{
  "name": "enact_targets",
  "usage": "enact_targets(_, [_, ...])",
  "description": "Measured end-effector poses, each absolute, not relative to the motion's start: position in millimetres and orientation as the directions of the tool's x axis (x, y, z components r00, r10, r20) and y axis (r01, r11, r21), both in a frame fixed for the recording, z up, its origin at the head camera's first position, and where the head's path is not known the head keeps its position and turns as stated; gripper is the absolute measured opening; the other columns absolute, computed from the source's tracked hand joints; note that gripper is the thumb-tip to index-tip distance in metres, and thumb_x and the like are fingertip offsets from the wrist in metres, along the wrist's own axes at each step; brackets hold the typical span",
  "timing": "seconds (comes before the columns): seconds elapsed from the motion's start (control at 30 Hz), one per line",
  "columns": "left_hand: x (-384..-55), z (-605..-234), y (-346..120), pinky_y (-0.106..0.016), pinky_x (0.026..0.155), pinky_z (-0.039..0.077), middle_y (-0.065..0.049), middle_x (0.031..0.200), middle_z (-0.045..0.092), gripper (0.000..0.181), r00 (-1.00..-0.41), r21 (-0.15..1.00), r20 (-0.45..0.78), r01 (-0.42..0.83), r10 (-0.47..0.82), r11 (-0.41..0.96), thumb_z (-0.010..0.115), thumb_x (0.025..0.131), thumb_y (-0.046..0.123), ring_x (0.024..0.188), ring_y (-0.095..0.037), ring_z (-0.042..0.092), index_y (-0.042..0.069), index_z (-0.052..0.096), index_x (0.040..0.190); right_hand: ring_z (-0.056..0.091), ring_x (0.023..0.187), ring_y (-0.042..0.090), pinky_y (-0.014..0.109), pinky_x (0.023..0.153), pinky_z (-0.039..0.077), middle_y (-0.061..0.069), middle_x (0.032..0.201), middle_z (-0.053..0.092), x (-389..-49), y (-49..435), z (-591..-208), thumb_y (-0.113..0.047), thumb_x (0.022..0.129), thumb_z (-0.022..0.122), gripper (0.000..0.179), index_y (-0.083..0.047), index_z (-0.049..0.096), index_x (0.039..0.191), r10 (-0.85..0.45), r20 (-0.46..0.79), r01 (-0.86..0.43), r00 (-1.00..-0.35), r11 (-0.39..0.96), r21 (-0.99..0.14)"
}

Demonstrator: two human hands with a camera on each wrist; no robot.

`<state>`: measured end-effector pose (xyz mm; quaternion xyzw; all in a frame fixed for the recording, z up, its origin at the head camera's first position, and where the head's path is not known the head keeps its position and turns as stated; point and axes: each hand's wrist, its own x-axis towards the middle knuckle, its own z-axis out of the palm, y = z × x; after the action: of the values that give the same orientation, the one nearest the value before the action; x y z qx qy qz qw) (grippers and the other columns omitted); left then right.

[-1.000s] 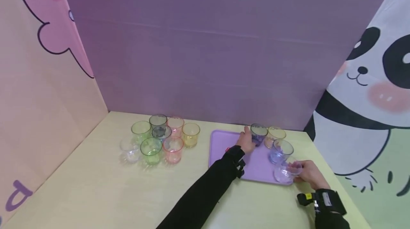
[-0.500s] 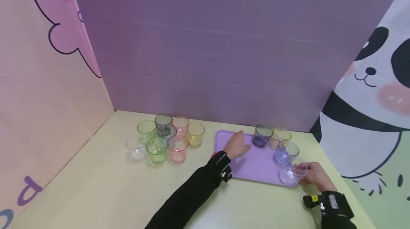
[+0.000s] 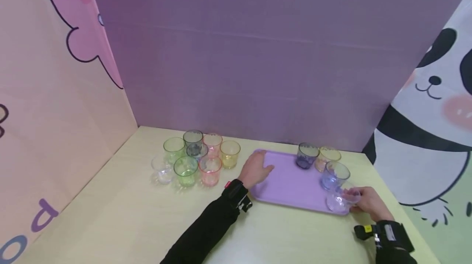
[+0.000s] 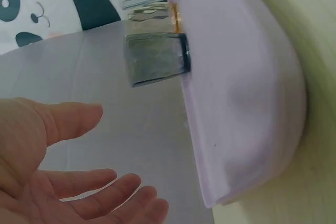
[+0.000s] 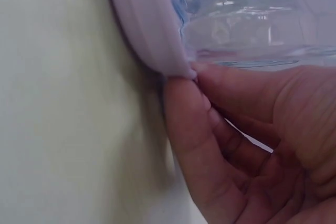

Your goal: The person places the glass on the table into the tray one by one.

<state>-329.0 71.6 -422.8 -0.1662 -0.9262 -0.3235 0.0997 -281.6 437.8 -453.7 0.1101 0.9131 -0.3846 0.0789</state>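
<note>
In front of me a purple backdrop [image 3: 250, 51] rises behind the pale table [image 3: 121, 219]; to my right stands a panda picture [image 3: 435, 112], to my left a pink cartoon figure [image 3: 82, 30] and a purple letter [image 3: 49, 208].

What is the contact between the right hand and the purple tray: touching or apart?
Touching. The right wrist view shows it: the right hand pinches the purple tray at its edge, between thumb and forefinger.
</note>
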Motion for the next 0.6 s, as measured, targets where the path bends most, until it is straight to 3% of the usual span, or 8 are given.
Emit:
enact_targets(0.3, [-332.8, -410.9, 56.3, -0.035, 0.089, 0.044, -0.018, 0.112, 0.056, 0.054, -0.917, 0.556, 0.363, 0.356, 0.166, 0.751, 0.061, 0.082, 0.031, 0.103, -0.027, 0.054, -0.003, 0.048, 0.123, 0.056, 0.072, 0.016, 0.031, 0.062, 0.052, 0.008, 0.090, 0.064, -282.0, 436.5, -451.4, -0.045, 0.065, 0.073, 0.064, 0.004, 0.061, 0.104, 0.148, -0.230, 0.267, -0.962, 0.684, -0.679])
enact_targets(0.6, [-336.6, -406.5, 38.0, -0.041, 0.072, 0.047, -0.013, 0.103, 0.059, 0.045, -0.904, 0.412, 0.426, 0.219, 0.025, 0.885, 0.059, 0.081, 0.039, 0.093, -0.029, 0.055, 0.006, 0.057, 0.111, 0.056, 0.071, 0.016, 0.030, 0.060, 0.052, 0.007, 0.089, 0.065, -282.1, 438.2, -454.1, -0.046, 0.065, 0.073, 0.067, 0.005, 0.060, 0.106, 0.143, -0.225, 0.261, -0.964, 0.684, -0.681])
